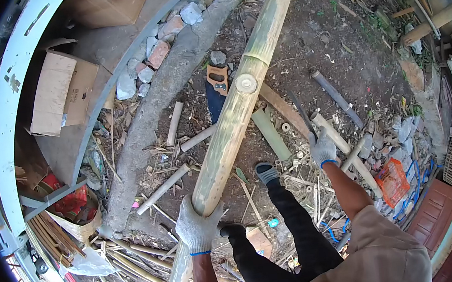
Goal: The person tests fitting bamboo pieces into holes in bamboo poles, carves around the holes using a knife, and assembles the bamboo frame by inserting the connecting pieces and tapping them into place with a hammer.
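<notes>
A long, thick bamboo pole (229,121) runs diagonally from the top of the view to the lower left. A pale round cut stub (246,83) sits on it beside a node. My left hand (197,222), in a grey-white work glove, wraps around the pole's lower part. On the right, my gloved right hand (323,148) is closed around a long knife, its narrow dark blade (300,111) pointing up and away; the handle is hidden by the glove. The blade is apart from the pole. A handsaw (218,89) with an orange-brown handle lies beyond the pole, partly hidden by it.
Cut bamboo pieces (271,135) and shavings litter the dirt around my feet. A fallen grey trunk (147,113) lies at left, beside bricks and stones (159,55). Cardboard boxes (59,93) stand farther left. An orange plastic basket (392,182) and rubble are at right.
</notes>
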